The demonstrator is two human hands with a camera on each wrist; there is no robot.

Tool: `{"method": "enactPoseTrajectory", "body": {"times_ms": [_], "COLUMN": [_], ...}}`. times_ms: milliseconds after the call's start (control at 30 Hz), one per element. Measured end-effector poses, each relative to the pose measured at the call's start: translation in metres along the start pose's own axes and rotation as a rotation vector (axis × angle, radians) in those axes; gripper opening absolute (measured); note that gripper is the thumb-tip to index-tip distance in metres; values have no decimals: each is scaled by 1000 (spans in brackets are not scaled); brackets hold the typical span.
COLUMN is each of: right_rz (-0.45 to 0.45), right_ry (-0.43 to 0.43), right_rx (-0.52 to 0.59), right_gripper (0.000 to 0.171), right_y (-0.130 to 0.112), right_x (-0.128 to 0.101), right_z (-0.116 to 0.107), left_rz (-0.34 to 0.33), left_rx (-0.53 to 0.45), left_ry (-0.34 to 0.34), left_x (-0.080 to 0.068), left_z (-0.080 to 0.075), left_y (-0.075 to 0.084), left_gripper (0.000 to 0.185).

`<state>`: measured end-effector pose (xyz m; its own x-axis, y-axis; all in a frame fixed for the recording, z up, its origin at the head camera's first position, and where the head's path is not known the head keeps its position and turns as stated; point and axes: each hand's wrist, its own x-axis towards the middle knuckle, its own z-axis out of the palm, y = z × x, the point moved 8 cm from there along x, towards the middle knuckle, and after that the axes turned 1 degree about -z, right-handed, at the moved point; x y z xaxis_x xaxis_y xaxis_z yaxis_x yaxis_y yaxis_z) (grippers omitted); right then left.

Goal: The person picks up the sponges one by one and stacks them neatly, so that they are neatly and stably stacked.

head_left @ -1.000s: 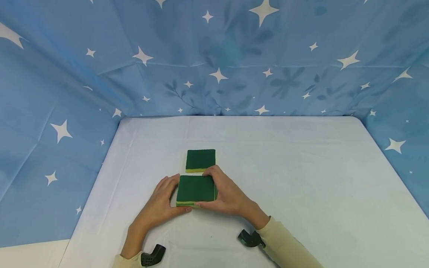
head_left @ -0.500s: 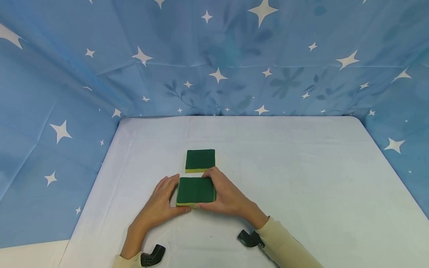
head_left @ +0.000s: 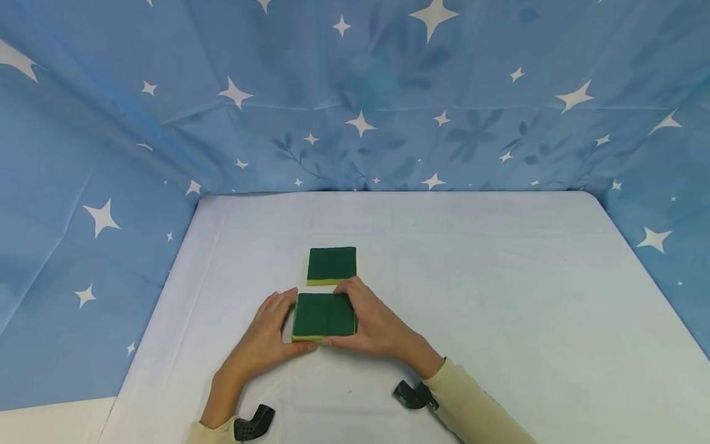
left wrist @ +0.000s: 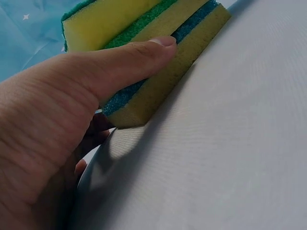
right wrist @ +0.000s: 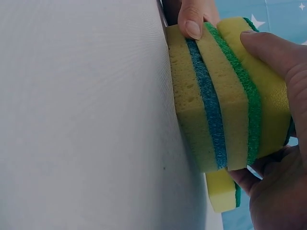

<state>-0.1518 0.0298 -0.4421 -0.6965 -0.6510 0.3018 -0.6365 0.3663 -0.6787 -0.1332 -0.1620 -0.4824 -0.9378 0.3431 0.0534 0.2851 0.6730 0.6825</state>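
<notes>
Three-layer stack of square yellow sponges with green and blue scouring faces [head_left: 323, 317] squared up on white table [head_left: 499, 296], left hand [head_left: 266, 342] and right hand [head_left: 373, 320] clasping its sides; fourth green-topped yellow sponge [head_left: 331, 266] just behind, not yet stacked.

Sponge stack [head_left: 324, 316] set on table [head_left: 499, 296], flanked by left hand [head_left: 261, 339] & right hand [head_left: 377, 324]; single sponge [head_left: 331, 265] placed just behind stack, apart.

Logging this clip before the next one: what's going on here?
A person's left hand and right hand hold a stack of three square yellow sponges with green and blue scouring layers from either side on the white-covered table. The stack rests flat, edges roughly aligned. A separate green-topped yellow sponge lies just behind it, apart from the stack.
</notes>
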Motion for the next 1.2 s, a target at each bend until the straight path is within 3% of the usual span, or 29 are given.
{"method": "enactPoseTrajectory", "body": {"times_ms": [133, 400, 733, 1200], "right_rz": [2, 52, 48, 69], "right_ry": [-3, -27, 1, 80], "right_rx": [2, 70, 145, 141], "right_gripper": [78, 115, 107, 99], "right_y": [0, 2, 4, 0], "right_x": [1, 2, 5, -1], "right_z": [0, 0, -13, -44], "left_rz": [-12, -41, -30, -38], "left_rx": [2, -8, 0, -17], "left_ry": [10, -6, 0, 7], "left_x": [0, 2, 3, -1], "left_z": [-2, -3, -4, 1], "left_y": [0, -3, -3, -3], "left_gripper": [102, 103, 100, 100]}}
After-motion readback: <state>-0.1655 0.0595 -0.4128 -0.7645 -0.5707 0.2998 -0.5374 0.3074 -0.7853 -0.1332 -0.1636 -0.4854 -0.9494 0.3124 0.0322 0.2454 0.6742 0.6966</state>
